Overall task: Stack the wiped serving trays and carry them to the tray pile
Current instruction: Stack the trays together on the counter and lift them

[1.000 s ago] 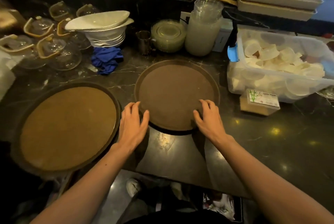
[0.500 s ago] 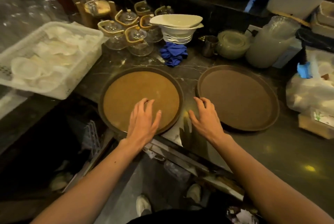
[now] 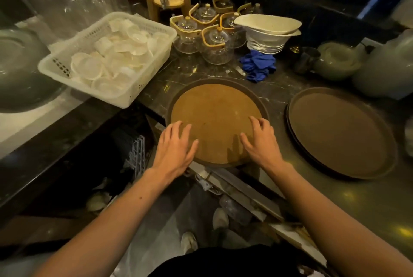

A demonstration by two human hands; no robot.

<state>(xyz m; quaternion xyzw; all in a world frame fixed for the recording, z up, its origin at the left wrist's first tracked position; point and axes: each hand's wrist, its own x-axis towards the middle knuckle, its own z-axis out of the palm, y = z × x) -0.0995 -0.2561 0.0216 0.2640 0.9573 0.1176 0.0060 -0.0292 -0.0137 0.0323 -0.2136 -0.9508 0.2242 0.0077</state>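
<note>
Left hand [image 3: 175, 146] and right hand [image 3: 261, 142], both spread flat, near the tan tray [image 3: 214, 118]'s front edge; blue cloth [image 3: 258, 65] and glass teapots [image 3: 214, 40] crowd behind it, dark tray [image 3: 339, 133] just right.

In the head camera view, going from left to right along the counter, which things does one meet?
White plastic basket → glass teapots → tan round tray with both hands over its near edge → blue cloth → darker brown tray.
</note>
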